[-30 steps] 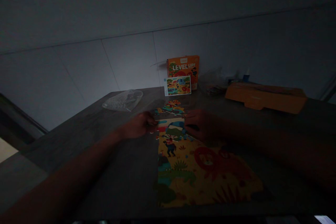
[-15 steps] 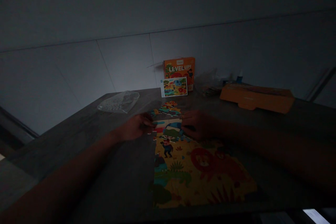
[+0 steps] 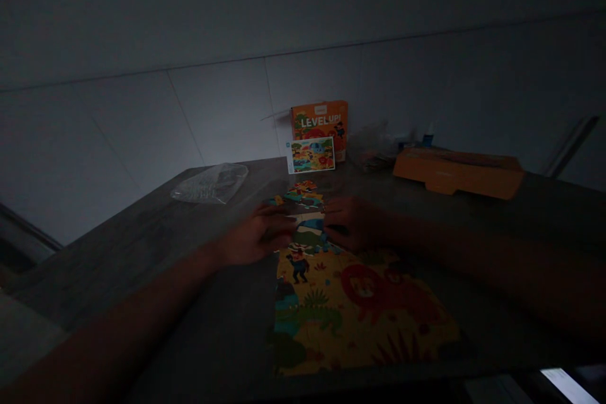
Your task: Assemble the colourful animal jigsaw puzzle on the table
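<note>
A partly joined jigsaw puzzle (image 3: 326,322) with lions, a crocodile and a figure in dark clothes lies flat on the dark table. At its far edge, a smaller joined puzzle section (image 3: 310,237), blue and green, sits between my two hands. My left hand (image 3: 258,237) has its fingers bent over the left edge of that section. On the opposite edge, my right hand (image 3: 353,224) grips with thumb and fingers, the fingertips partly in shadow. Just beyond lie several loose puzzle pieces (image 3: 304,194). Whether the small section locks into the larger part is too dim to tell.
A picture card (image 3: 311,155) leans against an orange box (image 3: 319,115) marked "LEVEL UP!" by the wall. A clear plastic bag (image 3: 211,183) lies at the back left. To the right are another plastic bag (image 3: 374,146), an opened orange box (image 3: 457,175) and a small bottle (image 3: 428,137).
My left hand has shifted right, its fingers now reaching farther over the puzzle section and covering its left part. My right hand stays on the right edge. The view has moved slightly.
</note>
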A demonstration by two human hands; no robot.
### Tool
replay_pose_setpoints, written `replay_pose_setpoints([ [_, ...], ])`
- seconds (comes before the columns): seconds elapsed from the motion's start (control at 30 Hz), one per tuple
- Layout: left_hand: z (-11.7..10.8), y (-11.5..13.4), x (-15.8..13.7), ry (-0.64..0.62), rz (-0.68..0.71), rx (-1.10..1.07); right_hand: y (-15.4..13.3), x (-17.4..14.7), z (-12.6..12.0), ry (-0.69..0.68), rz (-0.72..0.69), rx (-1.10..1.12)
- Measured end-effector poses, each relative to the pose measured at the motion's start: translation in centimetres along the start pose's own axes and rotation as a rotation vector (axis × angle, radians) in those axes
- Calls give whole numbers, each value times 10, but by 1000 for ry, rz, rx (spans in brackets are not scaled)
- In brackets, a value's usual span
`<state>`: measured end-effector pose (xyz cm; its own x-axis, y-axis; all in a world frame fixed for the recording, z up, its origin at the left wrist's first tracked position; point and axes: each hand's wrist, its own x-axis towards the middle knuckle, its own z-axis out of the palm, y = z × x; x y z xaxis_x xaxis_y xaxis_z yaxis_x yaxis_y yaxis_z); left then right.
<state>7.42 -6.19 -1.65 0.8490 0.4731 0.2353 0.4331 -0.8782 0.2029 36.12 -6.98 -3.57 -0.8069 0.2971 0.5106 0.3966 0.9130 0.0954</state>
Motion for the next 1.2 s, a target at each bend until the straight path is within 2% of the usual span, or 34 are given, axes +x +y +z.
replay_pose_setpoints([
  [0.1, 3, 11, 6, -38, 99, -45, -1, 1, 0, 10, -5, -6],
  [0.2, 3, 15, 10, -77, 122, -91, -1, 1, 0, -9, 5, -10],
  [0.5, 3, 11, 9, -32, 87, -121, 0, -2, 2, -18, 37, 17],
  [0.73, -6, 13, 4, -74, 17, -107, 0, -3, 2, -29, 52, 26],
  [0.87, -9, 11, 0, -39, -50, -141, 2, -4, 3, -32, 41, 30],
  [1.1, -8, 15, -3, 53, 23, -151, 0, -4, 1, -35, 55, 22],
  [1.2, -9, 17, -4, 53, 29, -165, 0, -3, 1, -28, 57, 29],
])
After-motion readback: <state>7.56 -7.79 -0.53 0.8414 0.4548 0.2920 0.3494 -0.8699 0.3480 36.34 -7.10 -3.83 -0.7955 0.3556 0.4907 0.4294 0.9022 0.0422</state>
